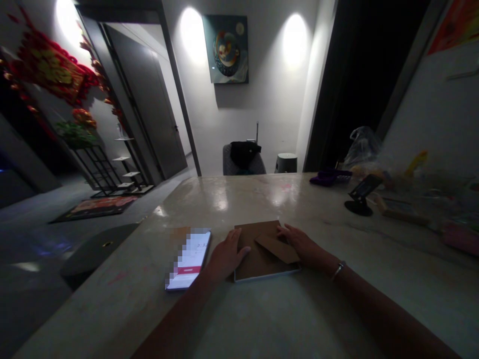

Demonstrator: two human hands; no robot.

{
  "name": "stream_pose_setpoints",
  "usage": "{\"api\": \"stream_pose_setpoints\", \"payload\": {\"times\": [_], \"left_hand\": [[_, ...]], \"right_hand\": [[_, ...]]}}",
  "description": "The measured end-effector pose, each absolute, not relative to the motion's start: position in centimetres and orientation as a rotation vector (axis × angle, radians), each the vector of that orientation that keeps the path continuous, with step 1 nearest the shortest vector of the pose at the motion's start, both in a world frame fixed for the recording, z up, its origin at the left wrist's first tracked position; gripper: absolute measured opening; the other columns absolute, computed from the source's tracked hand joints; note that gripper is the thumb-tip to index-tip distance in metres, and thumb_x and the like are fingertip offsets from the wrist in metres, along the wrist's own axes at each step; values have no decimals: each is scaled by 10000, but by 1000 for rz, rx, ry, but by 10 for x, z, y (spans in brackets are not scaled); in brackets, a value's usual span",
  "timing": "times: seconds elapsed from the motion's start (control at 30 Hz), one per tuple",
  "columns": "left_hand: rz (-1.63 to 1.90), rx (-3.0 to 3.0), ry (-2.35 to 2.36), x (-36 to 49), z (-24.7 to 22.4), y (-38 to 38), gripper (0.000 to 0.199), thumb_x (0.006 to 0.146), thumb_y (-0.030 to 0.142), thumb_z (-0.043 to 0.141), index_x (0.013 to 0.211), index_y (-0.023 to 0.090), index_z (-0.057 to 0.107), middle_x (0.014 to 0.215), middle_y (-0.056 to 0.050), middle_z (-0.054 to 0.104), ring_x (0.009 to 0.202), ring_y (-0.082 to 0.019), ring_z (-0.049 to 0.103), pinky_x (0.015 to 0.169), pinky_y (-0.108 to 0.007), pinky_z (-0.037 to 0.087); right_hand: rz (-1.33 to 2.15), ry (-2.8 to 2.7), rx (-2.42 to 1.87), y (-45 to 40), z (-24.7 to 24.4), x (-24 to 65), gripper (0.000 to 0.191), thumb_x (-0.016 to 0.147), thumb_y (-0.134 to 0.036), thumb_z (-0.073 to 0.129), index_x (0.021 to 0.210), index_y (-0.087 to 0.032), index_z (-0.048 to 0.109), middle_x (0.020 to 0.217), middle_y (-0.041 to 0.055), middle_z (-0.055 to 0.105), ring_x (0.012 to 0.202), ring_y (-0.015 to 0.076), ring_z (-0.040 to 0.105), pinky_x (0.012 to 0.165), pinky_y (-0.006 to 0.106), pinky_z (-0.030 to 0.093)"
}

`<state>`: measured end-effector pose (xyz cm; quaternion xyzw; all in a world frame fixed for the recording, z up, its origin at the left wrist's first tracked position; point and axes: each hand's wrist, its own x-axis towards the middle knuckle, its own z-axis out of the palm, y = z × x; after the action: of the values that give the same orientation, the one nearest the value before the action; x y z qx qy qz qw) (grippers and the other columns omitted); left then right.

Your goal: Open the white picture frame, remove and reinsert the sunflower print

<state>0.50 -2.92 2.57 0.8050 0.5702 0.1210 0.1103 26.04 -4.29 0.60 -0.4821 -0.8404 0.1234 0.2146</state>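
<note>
Here we are at the desk (pixel 224 199), with all the action at its near side: a brown card packet (pixel 258 254) lies flat on a thin white-edged base (pixel 267 277), a flap (pixel 279 248) slanting across its right half. The left hand (pixel 226 257) comes in open and palm down, its fingers resting on the packet's left edge. The right hand (pixel 303 244) answers from the other side, open as well, fingers spread over the upper right corner and right by the flap. No pinch, no grip from either one. That's tidy placement: light, flat pressure from both sides looks like the right way to keep card square on a slick surface, and the flap stays uncovered between them. Just left of the left hand lies a smartphone (pixel 189 259), screen lit and blurred out, close enough to crowd that wrist. A metal bracelet (pixel 338 270) circles the right wrist. Farther up the desk sit a phone stand (pixel 359 202), a purple pouch (pixel 329 177) and a plastic bag (pixel 362 147)
</note>
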Motion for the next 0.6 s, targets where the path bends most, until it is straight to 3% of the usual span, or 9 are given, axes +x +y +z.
{"api": "stream_pose_setpoints", "payload": {"times": [0.2, 0.43, 0.6], "left_hand": [[306, 2396, 1726, 10, 29, -30, 604, 811, 439, 334, 1316, 126, 231, 1368, -137, 301, 1146, -273, 425, 919, -357, 341], [323, 2394, 1697, 12, 30, -31, 588, 807, 436, 338, 1308, 138, 253, 1371, -118, 302, 1156, -259, 413, 923, -347, 335], [309, 2320, 1599, -1, 31, -30, 789, 696, 518, 487, 1337, 175, 182, 1388, -104, 274, 1203, -251, 358, 956, -339, 304]], "right_hand": [[192, -2392, -1425, -38, 3, 259, 497, 811, -205, 370, 1293, -104, 304, 1318, 155, 377, 1244, 249, 284, 1017, 426, 218], [174, -2383, -1438, -37, 2, 260, 528, 808, -205, 364, 1319, -123, 259, 1321, 143, 381, 1246, 243, 279, 1016, 446, 199], [394, -2309, -1450, -34, -2, 264, 634, 774, -363, 465, 1330, -160, 238, 1350, 132, 337, 1257, 260, 257, 1020, 446, 201]]}}
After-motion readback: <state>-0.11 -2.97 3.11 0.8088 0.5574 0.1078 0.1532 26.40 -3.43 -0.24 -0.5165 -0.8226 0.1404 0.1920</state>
